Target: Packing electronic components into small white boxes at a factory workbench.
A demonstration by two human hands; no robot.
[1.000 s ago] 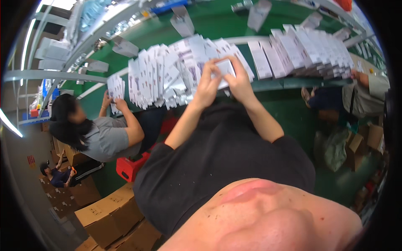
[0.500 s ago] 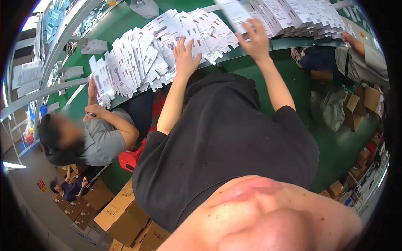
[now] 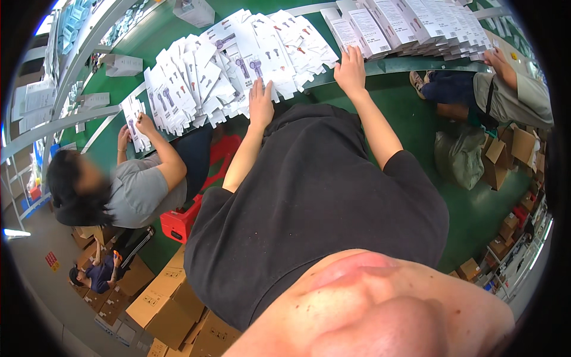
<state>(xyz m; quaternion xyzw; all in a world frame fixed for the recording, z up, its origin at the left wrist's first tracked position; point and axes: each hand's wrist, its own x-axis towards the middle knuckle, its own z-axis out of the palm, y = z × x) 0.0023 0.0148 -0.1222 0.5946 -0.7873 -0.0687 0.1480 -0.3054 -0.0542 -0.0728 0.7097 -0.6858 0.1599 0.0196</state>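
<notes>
A spread pile of flat white cartons, printed with small purple and reddish device pictures, covers the green worktable in front of me. My left hand lies at the near edge of this pile, fingers stretched out over the carton ends. To the right, a row of formed white boxes stands closely packed. My right hand rests its extended fingertips at the near end of the leftmost box. Neither hand is wrapped round anything, though the exact contact under the fingertips is hard to see.
On my left a co-worker bends over a flat carton, a pen-like item in one hand. Another person stands at the right. A red stool, brown cardboard boxes and a grey-green bag are on the floor.
The box at my right hand has come down from a blurred, tilted position to the row's left end. Both my hands have moved nearer to me. The co-worker's carton has been lowered onto the table.
</notes>
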